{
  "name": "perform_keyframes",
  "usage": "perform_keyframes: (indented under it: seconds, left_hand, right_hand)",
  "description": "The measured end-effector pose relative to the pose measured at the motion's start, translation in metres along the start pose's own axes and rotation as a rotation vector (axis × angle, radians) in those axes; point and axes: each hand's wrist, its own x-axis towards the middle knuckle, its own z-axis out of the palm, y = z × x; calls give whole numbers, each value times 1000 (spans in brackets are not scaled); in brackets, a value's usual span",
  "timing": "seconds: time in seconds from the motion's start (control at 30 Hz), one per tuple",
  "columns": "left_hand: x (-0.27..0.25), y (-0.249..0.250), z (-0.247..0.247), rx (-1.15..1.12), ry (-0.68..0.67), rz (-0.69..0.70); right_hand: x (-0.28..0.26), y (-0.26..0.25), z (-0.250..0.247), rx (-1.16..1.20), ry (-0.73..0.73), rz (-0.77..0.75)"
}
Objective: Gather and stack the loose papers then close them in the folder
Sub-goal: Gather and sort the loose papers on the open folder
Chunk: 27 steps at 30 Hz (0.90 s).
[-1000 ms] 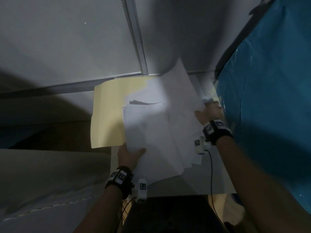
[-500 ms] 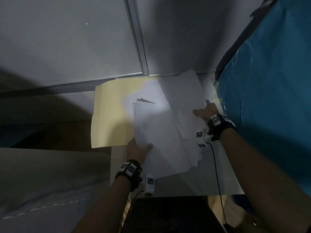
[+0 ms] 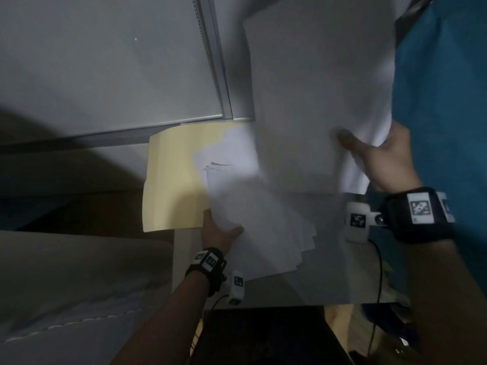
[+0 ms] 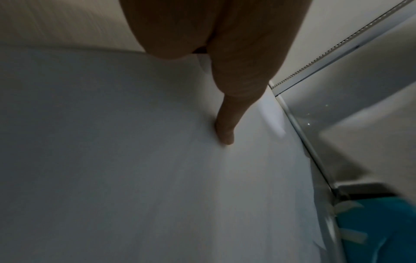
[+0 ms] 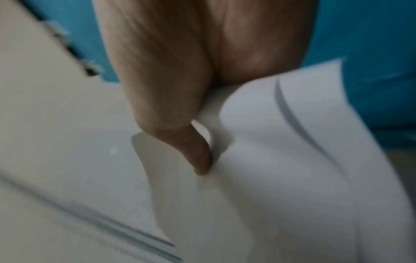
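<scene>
An open cream folder [image 3: 174,177] lies on the white table, its right part covered by a fanned pile of white papers [image 3: 253,222]. My left hand [image 3: 220,234] grips the pile's near-left edge, thumb [image 4: 227,128] on top of the sheets [image 4: 135,160]. My right hand [image 3: 379,159] pinches a few white sheets [image 3: 316,96] and holds them raised above the table on the right, thumb [image 5: 198,151] on their upper face and the paper [image 5: 292,160] curling round it. Fingers under the sheets are hidden in both wrist views.
A grey wall with a metal strip and bead chain [image 3: 213,64] stands behind the table. A teal cloth [image 3: 442,114] hangs close on the right. A beige cushion [image 3: 79,272] lies to the left, a dark object [image 3: 263,335] at the near edge of the table [image 3: 337,280].
My right hand has lifted its sheets up off the pile and toward the camera. The left hand stayed on the pile's near-left edge, and the pile shifted slightly right.
</scene>
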Motion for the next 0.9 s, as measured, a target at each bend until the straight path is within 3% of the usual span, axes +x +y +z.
perform_keyframes:
  seconds: [0.07, 0.17, 0.27, 0.33, 0.6, 0.7, 0.77, 0.8, 0.9]
  left_hand:
    - [1, -2, 0, -39, -13, -37]
    - [7, -6, -7, -36, -83, -226]
    - [10, -8, -12, -306, -126, -309]
    - [12, -6, -11, -471, -144, -313]
    - [2, 3, -7, -231, -179, 42]
    - [-2, 9, -14, -262, -202, 151]
    - [-9, 18, -25, -316, -223, 204]
    - [-12, 24, -32, -341, -230, 229]
    - [-16, 40, -43, -363, -307, 284]
  right_hand:
    - [8, 13, 4, 153, -3, 189]
    - [17, 66, 15, -30, -90, 370]
    - [10, 128, 32, -485, -252, 353]
    - [0, 154, 47, -627, -354, 308]
    - [-36, 186, 74, -590, -532, 351]
    - [-33, 187, 59, -525, -342, 376]
    - [-27, 181, 49, -371, -174, 384]
    - [-24, 175, 45, -255, -158, 395]
    - [-24, 157, 48, -12, -433, 457]
